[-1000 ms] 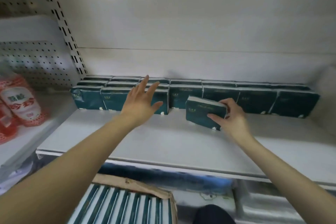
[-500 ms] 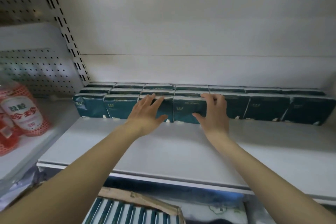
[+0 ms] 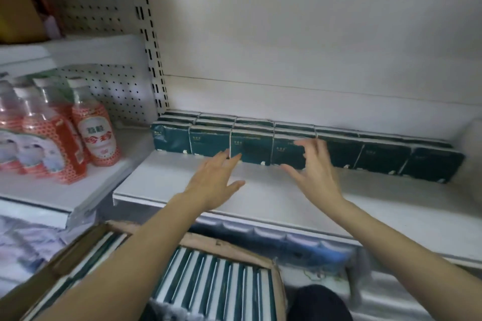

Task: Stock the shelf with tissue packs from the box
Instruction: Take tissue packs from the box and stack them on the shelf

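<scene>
Hands first: the left hand (image 3: 211, 182) and right hand (image 3: 315, 177) are both spread wide and empty, hovering over the shelf (image 3: 273, 199). Nearest, the box (image 3: 229, 249) holds many packs (image 3: 214, 284) on edge. Pinch one by its narrow sides and lift it straight up. Farther off, stand it upright on the shelf, flush against the row (image 3: 378, 155) at the back.

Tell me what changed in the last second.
The right hand pushed its tissue pack into the front row and let go; both it and the left hand have drawn back, fingers open. The other packs, shelf and box stayed put.
</scene>
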{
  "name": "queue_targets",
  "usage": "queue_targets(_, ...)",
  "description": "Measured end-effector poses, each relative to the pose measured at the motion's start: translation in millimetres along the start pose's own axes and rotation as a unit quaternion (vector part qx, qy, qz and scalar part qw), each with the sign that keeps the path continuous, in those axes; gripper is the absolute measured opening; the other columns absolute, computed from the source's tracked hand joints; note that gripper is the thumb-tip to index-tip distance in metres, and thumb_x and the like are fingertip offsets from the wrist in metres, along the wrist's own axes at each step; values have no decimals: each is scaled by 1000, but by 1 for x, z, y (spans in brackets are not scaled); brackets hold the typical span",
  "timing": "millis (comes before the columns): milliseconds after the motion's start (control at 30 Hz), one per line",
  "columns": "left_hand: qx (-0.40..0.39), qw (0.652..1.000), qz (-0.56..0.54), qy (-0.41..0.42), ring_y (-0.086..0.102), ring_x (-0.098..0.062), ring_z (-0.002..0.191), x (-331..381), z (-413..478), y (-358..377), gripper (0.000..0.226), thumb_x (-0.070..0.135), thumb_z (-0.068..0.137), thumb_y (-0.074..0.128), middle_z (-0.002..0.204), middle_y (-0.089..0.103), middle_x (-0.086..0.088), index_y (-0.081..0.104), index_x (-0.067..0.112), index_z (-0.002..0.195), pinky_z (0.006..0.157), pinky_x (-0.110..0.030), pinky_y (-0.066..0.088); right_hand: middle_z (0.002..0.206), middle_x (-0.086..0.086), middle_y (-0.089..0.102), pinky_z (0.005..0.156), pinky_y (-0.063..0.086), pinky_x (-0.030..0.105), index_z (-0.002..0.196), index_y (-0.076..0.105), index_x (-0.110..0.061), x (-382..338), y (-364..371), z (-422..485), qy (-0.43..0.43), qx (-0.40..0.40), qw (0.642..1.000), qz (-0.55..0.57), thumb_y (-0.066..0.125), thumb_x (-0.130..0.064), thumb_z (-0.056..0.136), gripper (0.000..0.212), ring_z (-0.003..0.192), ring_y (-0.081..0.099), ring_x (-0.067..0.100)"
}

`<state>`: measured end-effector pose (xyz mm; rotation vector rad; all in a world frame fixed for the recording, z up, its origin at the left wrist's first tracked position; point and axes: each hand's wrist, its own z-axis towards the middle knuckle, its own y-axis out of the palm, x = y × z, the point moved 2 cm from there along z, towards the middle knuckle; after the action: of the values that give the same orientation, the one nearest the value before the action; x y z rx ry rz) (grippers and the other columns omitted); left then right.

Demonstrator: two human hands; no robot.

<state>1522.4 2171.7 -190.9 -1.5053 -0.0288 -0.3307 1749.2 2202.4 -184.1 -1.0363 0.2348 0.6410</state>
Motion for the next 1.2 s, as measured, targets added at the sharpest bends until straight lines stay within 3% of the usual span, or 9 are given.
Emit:
queue_targets(133, 31, 994, -98, -46, 13, -21, 147, -19, -65, 9, 66, 46, 99, 42, 161, 14, -6, 13, 23, 154, 118, -33, 13, 127, 5, 37, 88, 47, 39, 126, 46, -17, -47, 13, -22, 12, -72, 995, 72, 68, -36, 86, 50, 102, 54, 21)
queue_targets(233, 40, 978, -195, -69, 14, -19, 148, -24, -144, 41, 66, 43, 98, 45, 161, 14, -3, 16, 20, 154, 117, -29, 13, 120, 2, 41, 76, 45, 20, 120, 48, -17, -80, 33, -60, 27, -103, 985, 133, 68, -32, 88, 41, 83, 56, 13)
queue_targets(300, 16, 978, -194, -77, 11, -15, 148, -30, -200, 73, 68, 50, 97, 40, 161, 9, 3, 12, 23, 154, 117, -27, 11, 113, -2, 44, 65, 39, 7, 116, 50, -19, -96, 49, -96, 32, -130, 976, 172, 68, -27, 88, 34, 73, 53, 6)
queue_targets(500, -106, 967, -158, -169, 1, -4, 146, -37, -314, 142, 84, 76, 81, 6, 159, 9, 14, 14, 31, 152, 121, -32, -2, 104, -8, 52, 65, 42, 8, 107, 53, -24, -111, 95, -204, 96, -292, 924, 226, 66, -28, 89, 23, 74, 54, 3)
queue_targets(633, -128, 982, -73, -116, -2, -9, 148, -36, -348, 161, 105, 79, 67, -21, 159, 13, 10, 22, 31, 150, 120, -33, -5, 102, -7, 58, 75, 42, 10, 101, 58, -24, -114, 110, -259, 113, -442, 863, 217, 59, -32, 93, 11, 94, 57, 5)
queue_targets(767, -115, 985, -74, -107, 5, -12, 148, -35, -347, 162, 99, 76, 74, -17, 155, 25, 7, 28, 29, 148, 118, -34, -4, 108, -4, 62, 91, 47, 26, 106, 60, -25, -95, 116, -305, 140, -545, 804, 192, 54, -72, 76, 56, 102, 59, 10)
queue_targets(900, -110, 988, -37, -105, 50, -17, 129, -39, -348, 167, 65, 65, 95, 13, 125, 60, 7, 57, 27, 125, 106, -42, 36, 107, -3, 64, 88, 52, 34, 109, 60, -26, -78, 120, -327, 106, -635, 760, 93, 41, -102, 40, 104, 97, 61, 13)
queue_targets(1000, -99, 990, -33, -97, 57, -18, 122, -38, -351, 170, 51, 60, 93, 30, 119, 63, 7, 56, 28, 122, 99, -43, 44, 107, -2, 63, 84, 50, 31, 109, 60, -23, -78, 120, -326, 119, -627, 765, 87, 45, -99, 34, 109, 96, 60, 14)
queue_targets(1200, -94, 990, -20, -102, 50, -18, 129, -38, -352, 171, 67, 64, 95, 11, 127, 60, 5, 55, 27, 127, 105, -44, 41, 93, 0, 63, 69, 45, 25, 87, 61, -21, -74, 118, -324, 142, -581, 794, 110, 60, -89, 31, 89, 83, 60, 13)
